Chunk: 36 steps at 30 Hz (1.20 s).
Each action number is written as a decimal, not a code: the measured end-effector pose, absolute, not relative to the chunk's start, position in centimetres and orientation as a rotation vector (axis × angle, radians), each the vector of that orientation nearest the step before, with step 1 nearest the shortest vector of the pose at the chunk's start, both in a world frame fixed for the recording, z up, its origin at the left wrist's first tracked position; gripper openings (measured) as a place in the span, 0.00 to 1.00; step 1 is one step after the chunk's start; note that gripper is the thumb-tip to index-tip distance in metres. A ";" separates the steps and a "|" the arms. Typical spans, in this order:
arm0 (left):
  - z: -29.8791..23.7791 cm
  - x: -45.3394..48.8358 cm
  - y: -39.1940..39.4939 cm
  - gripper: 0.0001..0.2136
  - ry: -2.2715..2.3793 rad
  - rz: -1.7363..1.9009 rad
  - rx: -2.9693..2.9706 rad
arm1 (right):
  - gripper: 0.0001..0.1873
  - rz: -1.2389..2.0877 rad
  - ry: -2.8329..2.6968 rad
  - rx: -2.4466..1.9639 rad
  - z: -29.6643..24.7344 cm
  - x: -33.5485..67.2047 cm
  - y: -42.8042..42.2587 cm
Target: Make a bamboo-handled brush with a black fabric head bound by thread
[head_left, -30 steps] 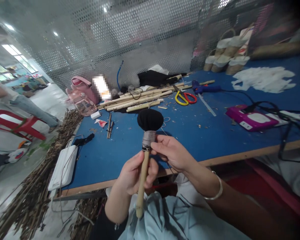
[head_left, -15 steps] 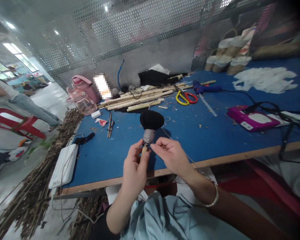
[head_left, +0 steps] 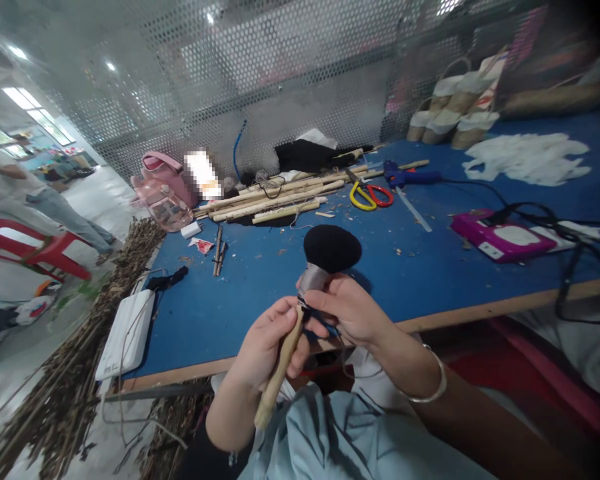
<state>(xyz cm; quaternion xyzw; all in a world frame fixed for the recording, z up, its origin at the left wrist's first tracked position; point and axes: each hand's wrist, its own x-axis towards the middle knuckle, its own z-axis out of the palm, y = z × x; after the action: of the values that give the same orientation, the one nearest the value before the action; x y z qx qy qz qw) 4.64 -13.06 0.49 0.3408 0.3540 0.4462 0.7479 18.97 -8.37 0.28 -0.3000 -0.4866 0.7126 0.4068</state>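
Note:
A wooden stick (head_left: 280,380) with a rounded black head (head_left: 333,248) and a grey wrapped neck (head_left: 314,279) slants over the table's front edge. Its bare end points down toward my lap. My left hand (head_left: 267,340) is closed around the stick just below the neck. The thumb and fingers of my right hand (head_left: 353,308) close on the grey wrapping under the black head. A thin cord (head_left: 353,370) hangs below my right hand; whether those fingers also pinch it I cannot tell.
Yellow-and-red-handled scissors (head_left: 371,195), a blue glue gun (head_left: 413,176) and several sticks (head_left: 280,199) lie at the back of the blue table (head_left: 420,287). A purple power strip (head_left: 503,235) is on the right, a white power bank (head_left: 127,335) at the left edge.
The stick has turned from nearly upright to slanted, its black head moving right and its lower end swinging out into view. My right hand has shifted from beside the neck onto it.

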 end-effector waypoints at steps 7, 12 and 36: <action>0.5 6.0 -13.7 0.20 1.457 1.257 1.383 | 0.15 1.523 -1.146 -0.936 0.2 17.6 -8.4; 0.0 5.8 -13.4 0.14 1.471 1.214 1.428 | 0.15 1.489 -1.247 -0.924 0.1 18.0 -8.2; 0.6 4.3 -13.6 0.12 0.671 1.023 0.747 | 0.19 1.880 -1.100 -0.760 0.5 19.6 -8.2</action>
<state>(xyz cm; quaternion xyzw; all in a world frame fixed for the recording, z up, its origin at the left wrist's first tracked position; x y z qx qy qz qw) 4.28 -13.56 0.56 0.3422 0.3077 0.4690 0.7538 19.60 -8.16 0.48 -0.3013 -0.4357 0.7450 0.4054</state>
